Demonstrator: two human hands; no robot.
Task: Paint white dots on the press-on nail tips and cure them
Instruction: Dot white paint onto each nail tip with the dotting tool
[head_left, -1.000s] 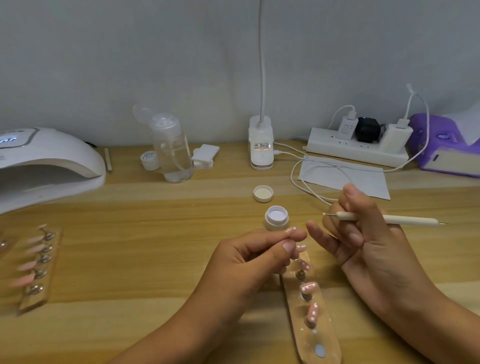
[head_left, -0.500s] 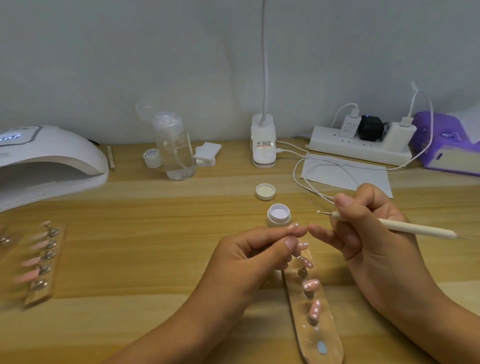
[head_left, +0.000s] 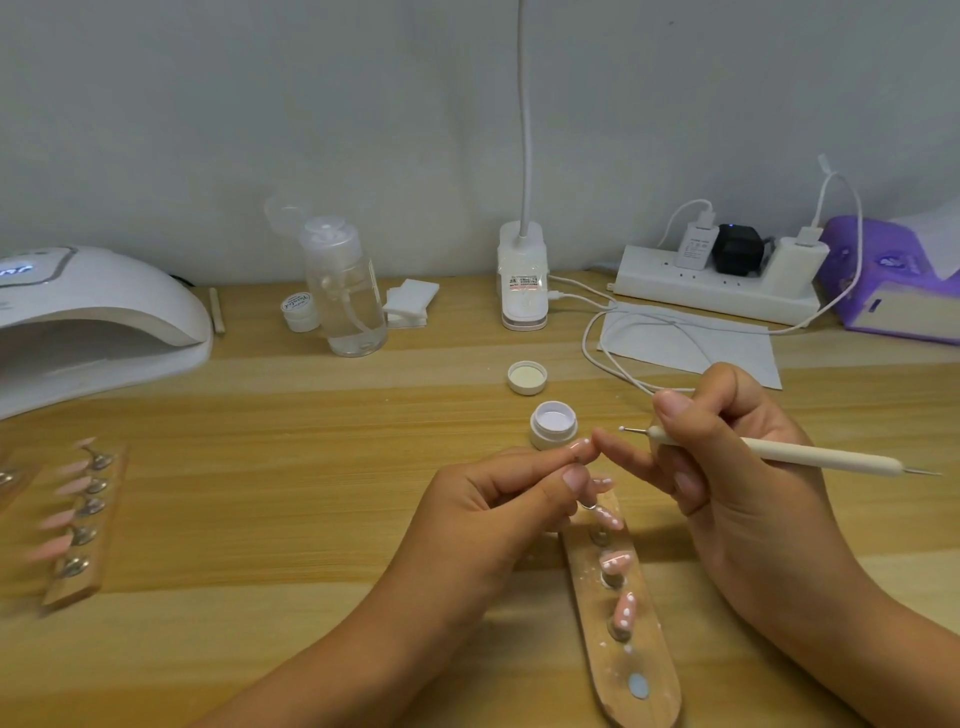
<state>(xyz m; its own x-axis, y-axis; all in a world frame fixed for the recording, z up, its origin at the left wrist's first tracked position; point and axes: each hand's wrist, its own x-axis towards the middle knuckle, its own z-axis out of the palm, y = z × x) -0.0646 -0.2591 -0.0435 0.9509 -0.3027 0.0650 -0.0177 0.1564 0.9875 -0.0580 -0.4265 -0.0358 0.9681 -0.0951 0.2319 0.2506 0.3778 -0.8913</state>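
UV lamp (head_left: 93, 322) far left on the bench (head_left: 311, 467), display lit, mouth facing right. In front of it, a wooden strip (head_left: 78, 525) of pink tips on metal pegs, blurred. Behind, a small white jar (head_left: 298, 309) touching a clear pump bottle (head_left: 345, 291), with white pads (head_left: 410, 306) just to its right. Desk lamp base (head_left: 523, 283) mid-back, with a cable running off it. Loose white lid (head_left: 527, 376) lies upside down; the open white gel pot (head_left: 554, 423) sits just in front of it.

Left hand (head_left: 498, 525): thumb and forefinger curled, pinching one pink nail tip (head_left: 581, 448) raised above the bench, white dots visible along its edge. Below it, the holder strip (head_left: 639, 649) runs toward the camera with more pink tips carrying white dots.

Right hand (head_left: 737, 467): fingers curled round a cream dotting tool (head_left: 779, 452) in a pen grip, one lower finger stretched out and touching the left forefinger beside the held tip. The tool's ball end has a white blob, just right of the held tip, not touching it.

Back right: white paper (head_left: 691, 338), power strip (head_left: 711, 291) with chargers plugged in, purple box (head_left: 893, 280).
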